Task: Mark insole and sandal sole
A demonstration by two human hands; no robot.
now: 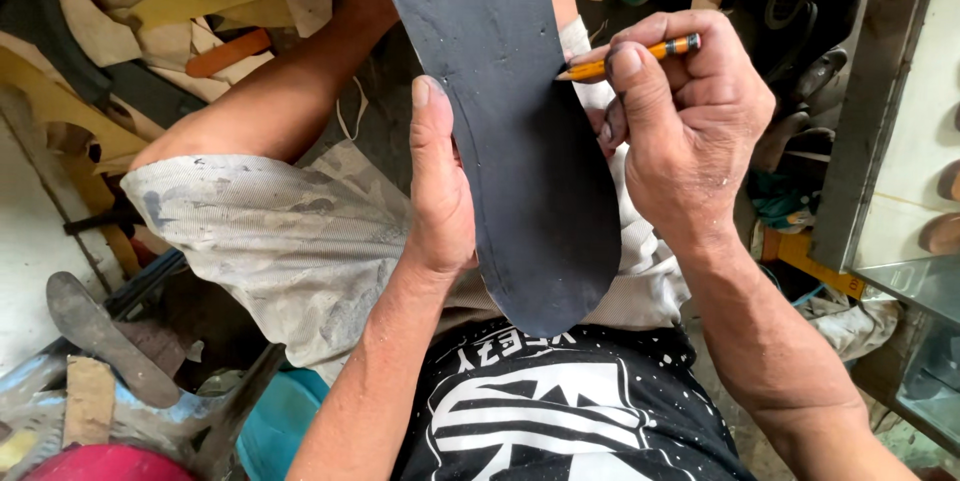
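Note:
A long dark grey shoe sole [520, 131] lies flat across my lap, heel end toward me. My left hand [438, 181] grips its left edge, thumb pressed on top. My right hand [690, 116] holds a short orange pencil [630, 58], whose tip touches the sole's right edge. Under the sole are my pale, stained shorts [290, 241] and my bare knees.
Leather and card offcuts [190, 1] are piled at the upper left. A second dark sole [100, 336] lies at lower left near a teal tub [275, 421]. A metal-framed glass cabinet [900, 191] stands close on the right, with shoes and scraps behind.

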